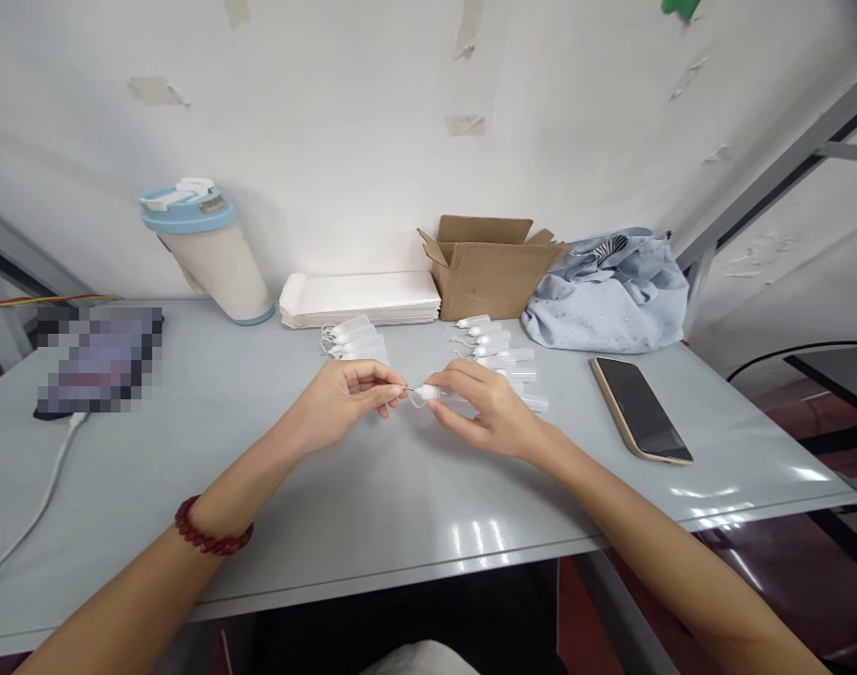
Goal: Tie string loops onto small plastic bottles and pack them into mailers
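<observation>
1. Bare forearms come in closest: left forearm from 7 o'clock, with a dark red bracelet round it, right forearm from 5 o'clock.
2. At the centre of the head view, my right hand pinches a small dropper bottle between thumb and fingers, its white top pointing to 9 o'clock.
3. With my left hand I pinch a thin piece at that nozzle, thumb against forefinger; it is too small to make out properly.
4. That bottle has a white cap, a narrow tip, a pale thread looping below it and a translucent body partly hidden by my right hand.
5. Similar bottles lie in a column at 2 o'clock, white tops towards my left; translucent pieces with loops sit bunched at 10.
6. The grey tabletop gives me open room from my hands to its near edge at 6 o'clock; the wall bounds it at 12.
7. Along the back stand a tumbler at 10, white cartons at 11, a cardboard box at 1 and crumpled cloth at 2.
8. Sideways, a phone lies at 3 and a blurred-out device at 9, its white cable trailing towards 8.
</observation>
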Action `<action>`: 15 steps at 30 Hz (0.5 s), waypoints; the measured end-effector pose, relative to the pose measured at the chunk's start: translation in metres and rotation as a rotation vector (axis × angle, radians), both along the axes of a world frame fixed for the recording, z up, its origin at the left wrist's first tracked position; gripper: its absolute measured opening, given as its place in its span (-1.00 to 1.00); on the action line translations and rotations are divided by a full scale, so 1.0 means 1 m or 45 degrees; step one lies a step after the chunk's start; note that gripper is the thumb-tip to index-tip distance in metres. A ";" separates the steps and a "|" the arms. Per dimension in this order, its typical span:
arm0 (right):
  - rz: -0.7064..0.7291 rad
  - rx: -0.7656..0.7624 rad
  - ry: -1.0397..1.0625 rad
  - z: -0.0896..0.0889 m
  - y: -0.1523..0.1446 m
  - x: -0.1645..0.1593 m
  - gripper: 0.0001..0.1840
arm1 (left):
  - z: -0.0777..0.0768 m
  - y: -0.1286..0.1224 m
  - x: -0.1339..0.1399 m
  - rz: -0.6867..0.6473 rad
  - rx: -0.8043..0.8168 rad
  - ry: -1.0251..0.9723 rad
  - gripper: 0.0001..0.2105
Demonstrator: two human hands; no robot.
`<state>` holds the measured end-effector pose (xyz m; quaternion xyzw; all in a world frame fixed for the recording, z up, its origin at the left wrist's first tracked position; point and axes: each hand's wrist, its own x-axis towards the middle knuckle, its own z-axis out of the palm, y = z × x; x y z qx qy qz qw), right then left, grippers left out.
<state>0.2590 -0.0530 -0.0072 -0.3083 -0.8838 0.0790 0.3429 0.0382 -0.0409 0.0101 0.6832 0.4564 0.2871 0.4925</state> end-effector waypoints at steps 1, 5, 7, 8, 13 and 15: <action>-0.001 0.001 -0.002 0.000 0.000 0.000 -0.85 | 0.000 0.000 0.000 -0.003 0.006 0.002 -0.78; 0.000 0.005 0.011 0.000 0.000 0.000 -0.85 | 0.001 0.000 0.001 -0.011 -0.002 0.003 -0.79; -0.001 0.011 0.013 0.001 0.000 -0.001 -0.86 | 0.002 0.000 0.002 -0.017 -0.011 -0.005 -0.79; -0.002 0.015 0.008 0.001 0.000 -0.001 -0.86 | 0.002 0.000 0.001 -0.020 -0.013 -0.009 -0.79; -0.001 0.029 -0.011 0.000 0.000 -0.001 -0.87 | 0.001 -0.001 0.000 -0.024 -0.013 -0.006 -0.78; 0.002 0.028 -0.018 0.000 0.000 -0.001 -0.88 | 0.001 -0.001 0.000 -0.023 -0.011 -0.001 -0.78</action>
